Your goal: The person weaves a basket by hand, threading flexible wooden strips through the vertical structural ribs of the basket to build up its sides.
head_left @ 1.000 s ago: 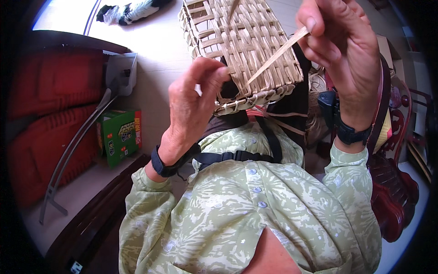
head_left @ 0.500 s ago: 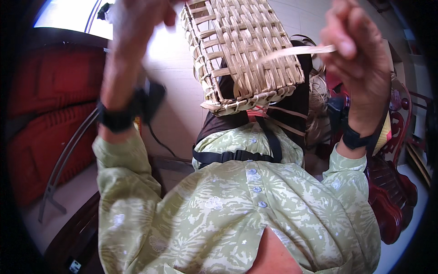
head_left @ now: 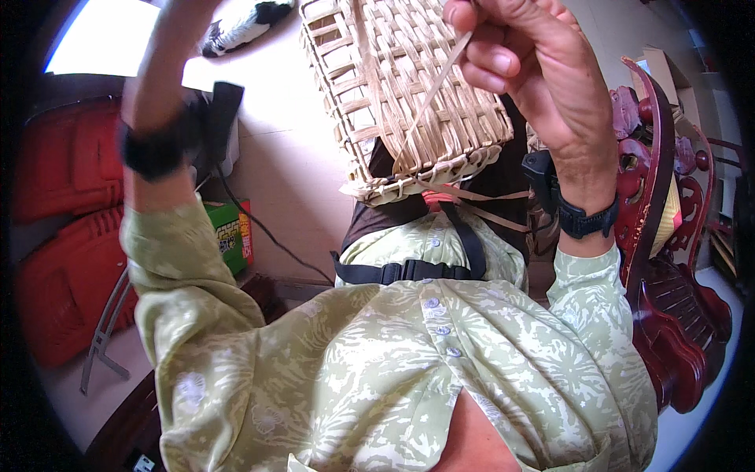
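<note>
One woven basket (head_left: 409,86), contents hidden, has a strip (head_left: 451,60) pinched by right fingers (head_left: 494,61); I cannot tell left fingers' state.

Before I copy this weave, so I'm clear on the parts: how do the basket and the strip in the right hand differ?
The basket is broad and boxy; the strip is narrow.
The basket shows many strands crossing; the strip is a single strand.
The strip is held by the right hand; the basket is not.
Both are tan.
</note>
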